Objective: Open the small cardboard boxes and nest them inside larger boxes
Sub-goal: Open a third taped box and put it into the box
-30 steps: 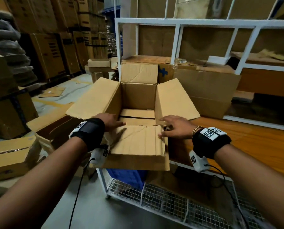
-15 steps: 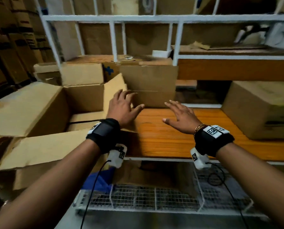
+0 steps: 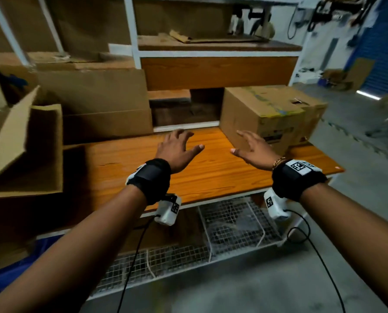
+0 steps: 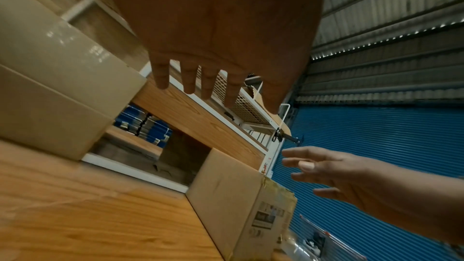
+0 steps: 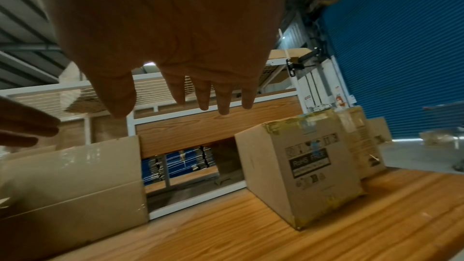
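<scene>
A closed, taped cardboard box (image 3: pixel 269 116) (image 5: pixel 301 168) (image 4: pixel 233 195) stands at the right end of the wooden table (image 3: pixel 211 175). Both my hands hover over the table with fingers spread and hold nothing. My right hand (image 3: pixel 251 150) (image 5: pixel 191 94) is just in front of the box's near left corner, apart from it. My left hand (image 3: pixel 177 147) (image 4: pixel 200 84) is a little to its left, over bare wood. The large open box (image 3: pixel 30 145) with raised flaps sits at the far left edge of the head view.
A long closed carton (image 3: pixel 98 102) (image 5: pixel 72 186) lies at the back left of the table under the white shelf frame (image 3: pixel 134 30). A wire mesh rack (image 3: pixel 233 224) runs below the table. A blue roller door (image 5: pixel 401 47) is at the right.
My view and both hands have swung right, away from the open box whose flaps I was touching. The hands now hover near the closed box on the right.
</scene>
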Demonstrator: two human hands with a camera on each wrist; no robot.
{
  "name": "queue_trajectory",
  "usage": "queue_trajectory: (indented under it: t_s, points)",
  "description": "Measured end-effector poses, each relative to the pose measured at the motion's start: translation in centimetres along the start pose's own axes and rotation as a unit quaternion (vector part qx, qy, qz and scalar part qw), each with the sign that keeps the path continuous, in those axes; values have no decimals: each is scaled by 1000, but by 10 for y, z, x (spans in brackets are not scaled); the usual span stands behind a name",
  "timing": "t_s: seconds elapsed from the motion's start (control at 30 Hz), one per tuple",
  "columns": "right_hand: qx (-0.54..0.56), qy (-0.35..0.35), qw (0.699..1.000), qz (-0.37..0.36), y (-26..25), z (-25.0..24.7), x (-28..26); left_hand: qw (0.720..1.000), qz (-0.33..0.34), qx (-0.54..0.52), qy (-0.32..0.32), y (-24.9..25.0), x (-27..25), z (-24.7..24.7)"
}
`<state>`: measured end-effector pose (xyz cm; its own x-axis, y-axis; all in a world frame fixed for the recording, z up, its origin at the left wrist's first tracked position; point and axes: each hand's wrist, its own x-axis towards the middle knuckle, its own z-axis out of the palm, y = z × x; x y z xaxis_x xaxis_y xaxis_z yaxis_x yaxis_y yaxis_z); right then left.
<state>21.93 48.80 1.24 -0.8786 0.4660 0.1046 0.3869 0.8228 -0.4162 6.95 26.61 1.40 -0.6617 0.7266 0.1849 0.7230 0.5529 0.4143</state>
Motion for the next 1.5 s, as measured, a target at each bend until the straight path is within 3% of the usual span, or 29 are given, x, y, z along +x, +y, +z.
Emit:
queue_trajectory:
  t_s: [0.4, 0.7, 0.93, 1.17, 1.33, 1.4, 1.5]
  points:
    - [24, 25, 995, 95, 112, -41, 93, 994, -7, -76, -80, 53, 157, 67]
    - [59, 41, 987, 142, 213, -78, 160, 986, -7, -112, -124, 114, 232, 124]
    - [35, 86, 987, 133, 299, -97, 213, 981, -48, -156, -108, 158, 273, 167]
    - [68, 90, 982, 153, 332, -94, 248, 971, -73, -210, -85, 186, 294, 187]
    - [177, 78, 971, 145, 325, -88, 243, 957, -108, -262, -68, 182, 295, 191]
    - [183, 97, 972, 108, 313, -84, 238, 938, -133, -315, -64, 169, 289, 189]
    - [164, 124, 977, 54, 277, -79, 231, 886, -203, -417, -20, 140, 276, 183]
